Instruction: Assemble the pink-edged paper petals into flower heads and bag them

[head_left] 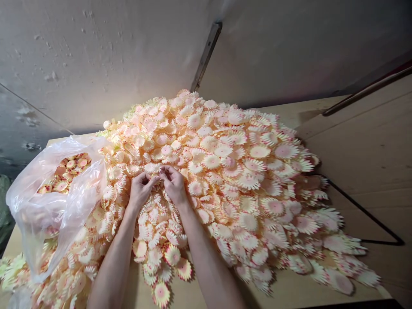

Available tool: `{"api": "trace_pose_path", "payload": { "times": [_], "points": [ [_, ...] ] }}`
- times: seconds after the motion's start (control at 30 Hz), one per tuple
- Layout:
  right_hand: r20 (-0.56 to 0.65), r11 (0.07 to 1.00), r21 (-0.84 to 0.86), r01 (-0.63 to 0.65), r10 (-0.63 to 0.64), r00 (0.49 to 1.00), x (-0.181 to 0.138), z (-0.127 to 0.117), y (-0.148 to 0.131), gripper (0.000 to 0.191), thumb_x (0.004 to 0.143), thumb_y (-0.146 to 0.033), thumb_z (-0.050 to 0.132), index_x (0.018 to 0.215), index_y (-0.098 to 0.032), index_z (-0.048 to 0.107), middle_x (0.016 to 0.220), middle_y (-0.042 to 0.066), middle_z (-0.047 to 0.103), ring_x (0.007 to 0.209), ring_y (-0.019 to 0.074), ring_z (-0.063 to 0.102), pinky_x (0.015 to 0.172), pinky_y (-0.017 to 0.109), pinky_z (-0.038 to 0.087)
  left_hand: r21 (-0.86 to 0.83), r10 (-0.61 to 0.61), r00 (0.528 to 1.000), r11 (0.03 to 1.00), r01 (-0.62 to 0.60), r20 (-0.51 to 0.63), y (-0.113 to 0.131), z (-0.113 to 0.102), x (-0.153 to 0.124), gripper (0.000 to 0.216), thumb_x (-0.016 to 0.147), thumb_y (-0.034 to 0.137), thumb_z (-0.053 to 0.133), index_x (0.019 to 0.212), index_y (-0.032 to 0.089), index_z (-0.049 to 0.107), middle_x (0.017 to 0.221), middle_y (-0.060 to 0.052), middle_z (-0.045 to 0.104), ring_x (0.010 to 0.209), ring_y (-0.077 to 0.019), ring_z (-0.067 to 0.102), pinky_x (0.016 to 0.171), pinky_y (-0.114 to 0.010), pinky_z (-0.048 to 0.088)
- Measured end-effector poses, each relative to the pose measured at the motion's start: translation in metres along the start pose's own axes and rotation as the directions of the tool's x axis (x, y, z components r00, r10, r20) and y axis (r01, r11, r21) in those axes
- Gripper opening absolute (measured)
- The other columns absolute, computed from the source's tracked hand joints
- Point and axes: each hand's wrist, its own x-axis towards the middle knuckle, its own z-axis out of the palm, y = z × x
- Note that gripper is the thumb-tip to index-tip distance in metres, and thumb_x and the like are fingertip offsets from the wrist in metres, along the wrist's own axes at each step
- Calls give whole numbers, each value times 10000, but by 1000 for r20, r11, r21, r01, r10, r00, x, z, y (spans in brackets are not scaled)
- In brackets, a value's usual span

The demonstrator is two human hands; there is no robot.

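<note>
My left hand (140, 189) and my right hand (174, 185) meet over the middle of a large heap of artificial flower petal discs (223, 150). Between the fingertips, at the left hand's side, is a pale petal disc (152, 168) with a notched edge; its lower part is hidden by my thumbs. The right hand's fingers are pinched close to the left thumb, at the disc's right edge. Both hands are closed. Below them, between my forearms, lie more discs (161, 294), cream with pinkish-red tips and pink centres.
A clear plastic bag (77, 206) at the left holds smaller red-edged discs (71, 165). The heap spreads over a light wooden table (309, 289). Behind stands a grey wall (128, 51) with a metal bracket (207, 56). Cardboard (370, 159) and a bent black rod (367, 210) are at the right.
</note>
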Motion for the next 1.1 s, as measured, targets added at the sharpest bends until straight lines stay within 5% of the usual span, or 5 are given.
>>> {"api": "trace_pose_path", "payload": {
  "times": [0.47,0.83,1.1],
  "points": [
    [-177,992,123,-17,39,983,5,7,2,230,805,-387,620,861,-164,618,812,22,616,740,145,534,702,264,440,-104,-9,999,995,13,42,8,4,-2,480,790,538,654,599,171,411,531,59,359,490,-60,315,486,-209,249],
    [106,998,62,17,-24,994,1,-4,-11,294,738,-445,723,838,-184,634,781,20,627,706,157,568,677,274,480,-100,32,999,995,-31,9,8,4,-1,478,799,536,643,612,177,389,558,64,331,522,-64,296,502,-205,262],
    [-191,989,-145,4,-32,981,3,4,-7,374,794,-511,628,649,-174,556,602,-5,556,568,127,475,555,257,407,152,97,993,983,-105,63,3,6,-2,446,824,475,634,581,161,431,506,61,346,496,-61,284,500,-224,231]
  ]
}}
